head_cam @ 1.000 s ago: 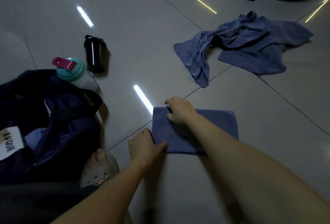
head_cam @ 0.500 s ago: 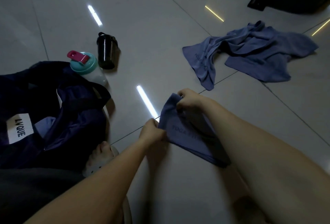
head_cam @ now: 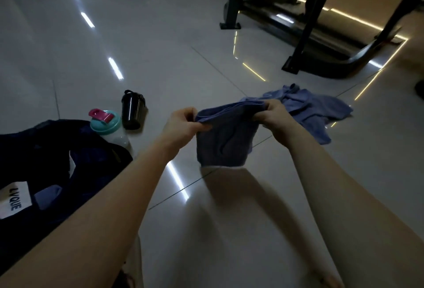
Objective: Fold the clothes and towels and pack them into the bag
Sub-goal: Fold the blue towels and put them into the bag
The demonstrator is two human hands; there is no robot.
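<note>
soft folded blue towel (head_cam: 226, 136) hangs pinched between left hand (head_cam: 183, 127) and right hand (head_cam: 274, 116)

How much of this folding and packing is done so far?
Done: a light blue piece shows inside the dark bag, perhaps already packed. In hand: the left hand and right hand pinch the top edge of a folded blue towel, held off the floor. Left: that towel is not yet in the bag, and another blue cloth lies crumpled on the floor, unfolded.
</note>
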